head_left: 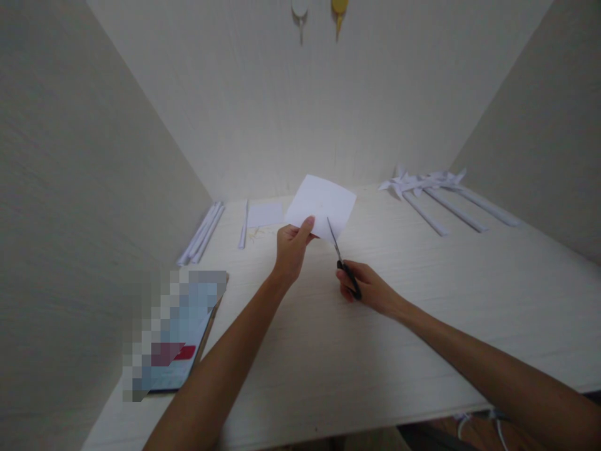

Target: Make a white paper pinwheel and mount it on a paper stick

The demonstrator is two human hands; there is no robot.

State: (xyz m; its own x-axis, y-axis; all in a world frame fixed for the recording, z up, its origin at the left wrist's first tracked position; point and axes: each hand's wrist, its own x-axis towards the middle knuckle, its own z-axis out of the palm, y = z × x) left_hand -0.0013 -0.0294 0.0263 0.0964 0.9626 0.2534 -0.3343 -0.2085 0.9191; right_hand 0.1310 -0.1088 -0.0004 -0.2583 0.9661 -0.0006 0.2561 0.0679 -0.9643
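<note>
A white sheet of paper (322, 199) is pinched along its lower edge by my left hand (292, 247), thumb on top, and is lifted above the table. My right hand (364, 287) grips the black handles of a pair of scissors (348, 277). The blades point up and away, and one lies over the paper's lower right part. Whether the other blade is beneath the sheet, I cannot see clearly.
Paper pinwheels (413, 183) on rolled sticks lie at the back right. Rolled paper sticks (201, 235), a single stick (243, 225), flat paper (265, 215) and thin slivers (256, 234) are at the back left. A partly blurred tablet (183, 338) lies front left. Walls enclose the table (300, 382).
</note>
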